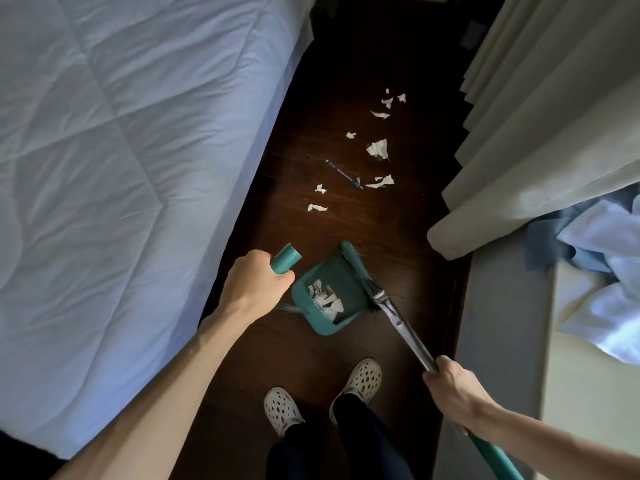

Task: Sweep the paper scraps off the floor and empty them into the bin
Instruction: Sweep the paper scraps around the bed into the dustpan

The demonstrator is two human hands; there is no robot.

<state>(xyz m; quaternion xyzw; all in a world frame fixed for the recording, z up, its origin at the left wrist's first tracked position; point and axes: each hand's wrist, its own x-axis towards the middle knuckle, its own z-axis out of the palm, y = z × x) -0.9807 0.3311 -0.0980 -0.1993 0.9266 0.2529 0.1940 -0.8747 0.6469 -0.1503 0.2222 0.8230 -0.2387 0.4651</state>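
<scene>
Left hand [258, 280] on dustpan [329, 296] handle, right hand [450, 386] on broom [401, 320].

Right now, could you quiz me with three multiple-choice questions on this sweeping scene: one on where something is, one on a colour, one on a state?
1. Where is the pencil?
A. In the dustpan
B. On the floor among the loose scraps
C. On the bed

2. What colour is the dustpan?
A. Red
B. Yellow
C. Teal

3. What is the dustpan's state?
A. Holding some paper scraps
B. Empty
C. Upside down

Answers:
1 B: it lies on the dark floor beyond the dustpan.
2 C: pan and handle are teal, the handle in the left hand.
3 A: white scraps lie inside it, while the right hand holds the broom.
</scene>
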